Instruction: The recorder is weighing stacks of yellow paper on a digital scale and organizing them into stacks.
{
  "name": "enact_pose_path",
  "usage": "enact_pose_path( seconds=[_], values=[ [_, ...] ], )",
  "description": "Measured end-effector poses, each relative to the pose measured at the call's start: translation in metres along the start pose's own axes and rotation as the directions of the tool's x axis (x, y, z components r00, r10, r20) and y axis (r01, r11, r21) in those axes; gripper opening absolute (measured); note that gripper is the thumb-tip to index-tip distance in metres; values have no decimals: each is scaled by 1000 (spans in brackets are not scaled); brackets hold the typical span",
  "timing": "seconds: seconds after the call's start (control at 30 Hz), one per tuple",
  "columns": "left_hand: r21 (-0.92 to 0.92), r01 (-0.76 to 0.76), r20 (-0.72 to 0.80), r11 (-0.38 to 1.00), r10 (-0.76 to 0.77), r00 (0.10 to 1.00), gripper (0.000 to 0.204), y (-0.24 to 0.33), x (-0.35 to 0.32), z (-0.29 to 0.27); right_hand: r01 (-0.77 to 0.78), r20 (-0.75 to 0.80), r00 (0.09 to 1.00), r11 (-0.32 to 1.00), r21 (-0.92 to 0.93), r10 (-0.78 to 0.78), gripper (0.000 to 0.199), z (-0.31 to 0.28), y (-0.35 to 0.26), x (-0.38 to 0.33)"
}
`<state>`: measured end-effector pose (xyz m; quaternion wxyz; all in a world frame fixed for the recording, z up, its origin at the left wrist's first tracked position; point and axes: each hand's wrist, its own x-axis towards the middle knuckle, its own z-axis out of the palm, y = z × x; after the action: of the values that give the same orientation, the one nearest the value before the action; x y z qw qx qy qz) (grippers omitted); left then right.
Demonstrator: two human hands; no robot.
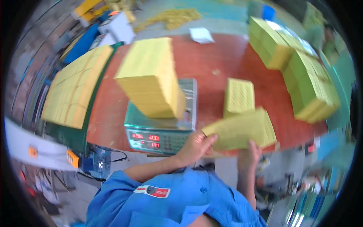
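My left hand and my right hand both grip a thin bundle of yellow printed sheets over the near edge of the red table. The left hand pinches the bundle's left corner, the right holds its lower edge. Just left of them a tall stack of yellow sheets rests on a digital scale with a red lit display. A shorter yellow stack stands behind the held bundle.
Long rows of yellow-green stacks run along the table's right side. Flat yellow sheets lie on a green surface at left. A white paper sits at the table's far edge. A person in green is at far right.
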<state>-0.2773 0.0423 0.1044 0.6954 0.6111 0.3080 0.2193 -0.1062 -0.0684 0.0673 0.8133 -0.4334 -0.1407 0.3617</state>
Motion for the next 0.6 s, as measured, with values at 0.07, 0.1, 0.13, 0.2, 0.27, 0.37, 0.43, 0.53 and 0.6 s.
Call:
enact_pose_path(
  seconds=[0.07, 0.1, 0.13, 0.2, 0.27, 0.37, 0.43, 0.53, 0.6],
  values=[
    [163, -158, -26, 974, 164, 986, 24, 26, -7, -18, 288, 127, 951, 957, -31, -282, 62, 15, -38, 6],
    [401, -297, 72, 867, 293, 953, 20, 49, -16, -31, 429, 167, 897, 896, -114, -409, 63, 28, -57, 4],
    [598, -417, 200, 685, 377, 904, 16, 67, -22, -40, 432, 194, 892, 897, -99, -408, 63, 42, -75, 2],
    [586, -547, 198, 598, 549, 812, 10, 91, -37, -51, 811, 728, 567, 106, -575, -386, 64, 73, -113, -5],
    [744, -553, 315, 376, 532, 786, 13, 115, -55, -70, 862, 821, 483, -2, -507, -304, 54, 122, -113, -13],
    [754, -592, 377, 286, 550, 746, 18, 144, -66, -94, 909, 915, 404, 115, -400, -6, 38, 159, -113, -21],
    [765, -528, 302, 368, 520, 799, 21, 166, -66, -118, 852, 858, 513, 119, -510, 7, 25, 181, -111, -21],
    [392, -362, -58, 846, 415, 908, 29, 192, -55, -157, 695, 708, 702, 295, -656, -77, 16, 223, -104, 4],
    [170, -392, -46, 904, 404, 913, 30, 199, -43, -187, 610, 638, 742, 599, -518, -205, 17, 267, -95, 23]
  ],
)
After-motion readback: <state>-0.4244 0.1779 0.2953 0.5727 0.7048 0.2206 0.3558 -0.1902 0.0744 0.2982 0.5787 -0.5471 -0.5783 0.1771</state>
